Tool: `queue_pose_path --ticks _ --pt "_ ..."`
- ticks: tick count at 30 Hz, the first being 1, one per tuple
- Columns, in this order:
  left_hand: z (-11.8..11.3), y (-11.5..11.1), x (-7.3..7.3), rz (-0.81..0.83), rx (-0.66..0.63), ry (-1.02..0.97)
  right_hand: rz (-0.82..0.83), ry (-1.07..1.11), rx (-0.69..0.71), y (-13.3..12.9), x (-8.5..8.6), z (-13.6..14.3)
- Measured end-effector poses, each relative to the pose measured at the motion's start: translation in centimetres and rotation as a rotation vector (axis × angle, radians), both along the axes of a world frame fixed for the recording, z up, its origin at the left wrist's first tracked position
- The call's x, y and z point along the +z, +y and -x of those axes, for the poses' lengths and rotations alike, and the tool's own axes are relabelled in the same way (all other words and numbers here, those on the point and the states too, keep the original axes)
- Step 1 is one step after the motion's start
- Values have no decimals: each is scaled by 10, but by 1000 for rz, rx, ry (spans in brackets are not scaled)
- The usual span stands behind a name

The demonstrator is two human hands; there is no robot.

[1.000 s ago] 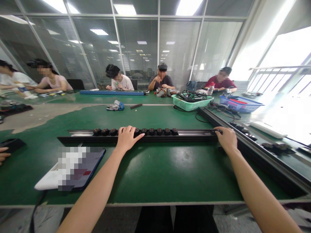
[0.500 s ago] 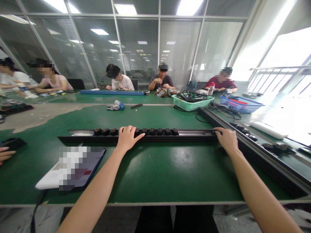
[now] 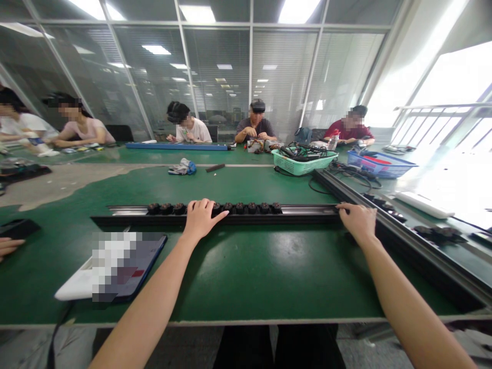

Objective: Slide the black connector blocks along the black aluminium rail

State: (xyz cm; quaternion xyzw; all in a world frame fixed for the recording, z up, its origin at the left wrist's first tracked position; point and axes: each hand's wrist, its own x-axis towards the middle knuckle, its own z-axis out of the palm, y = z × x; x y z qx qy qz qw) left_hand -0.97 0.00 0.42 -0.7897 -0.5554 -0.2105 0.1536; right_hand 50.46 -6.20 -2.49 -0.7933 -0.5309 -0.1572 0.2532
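Note:
A long black rail [image 3: 265,220] with a silvery inner channel lies crosswise on the green table. Several black round socket modules [image 3: 251,208] sit in a row along its middle. My left hand [image 3: 200,218] rests over the rail among the modules, fingers curled over the far side and thumb stretched right along the near side; it covers some modules. At the rail's right end, my right hand [image 3: 358,219] has thumb and index finger closed on the tip. The other fingers are folded, partly hidden.
A second long rail [image 3: 415,251] runs diagonally at right, near loose black modules [image 3: 438,234]. A white device [image 3: 80,279] and a phone [image 3: 151,261] lie front left. Baskets [image 3: 303,166] and a cloth [image 3: 182,167] are farther back. Another person's hand [image 3: 9,247] shows at left.
Both hands keep their places on the rail; my right fingertips have shifted very slightly at its end. Across the table, a co-worker's hand has lowered from the chest.

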Motion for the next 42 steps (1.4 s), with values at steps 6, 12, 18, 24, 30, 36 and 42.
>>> queue_pose_path --ticks 6,12,18,24,30,36,42 --pt "0 0 0 -2 -1 6 50 -27 -81 -2 1 2" --pt "1 2 -2 -6 1 0 37 7 -86 -4 1 -4" --pt "0 1 -1 -5 7 -1 -9 11 -81 -2 -1 -4" --pt "1 2 -3 -5 6 3 34 25 -87 -3 1 -4" --pt "1 4 -4 -6 4 -1 39 50 -117 -2 1 -5" --pt "0 3 -3 2 1 -5 50 38 -123 0 0 -7" --pt "-1 2 -2 -11 18 26 69 -37 -90 -7 4 -17"
